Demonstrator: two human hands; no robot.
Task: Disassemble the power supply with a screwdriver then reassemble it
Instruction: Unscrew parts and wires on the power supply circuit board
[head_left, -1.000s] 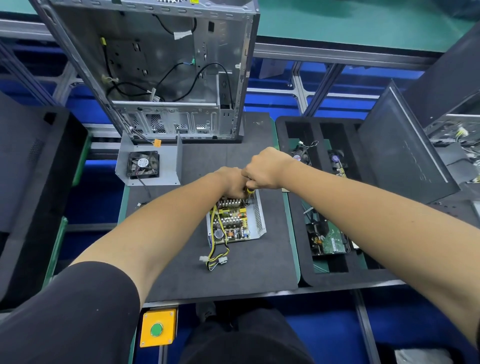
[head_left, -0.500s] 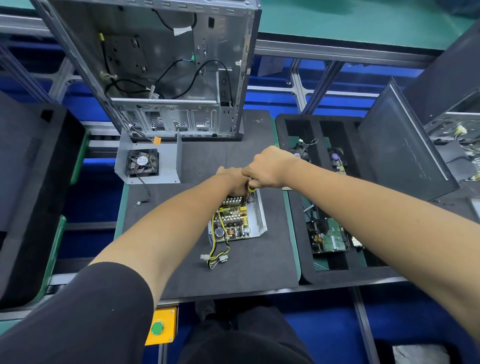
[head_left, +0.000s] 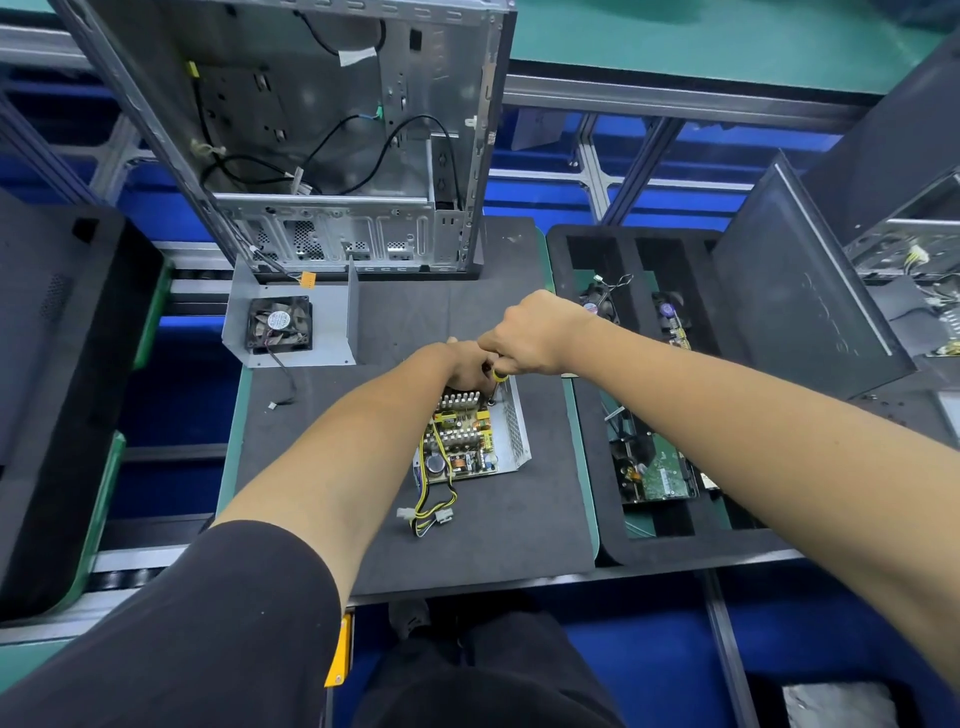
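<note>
Since the earlier frames, both hands had barely shifted over the far end of the power supply (head_left: 470, 441). The right hand (head_left: 535, 335) was clenched round the screwdriver (head_left: 500, 375); the left hand (head_left: 467, 366) curled its fingers on the unit's far edge. The unit lay mid-mat (head_left: 509, 519), bare mat around it. The cover with fan (head_left: 291, 325) sat far-left, before the open case (head_left: 322, 140). A foam tray (head_left: 587, 415) to the right held boards.
</note>
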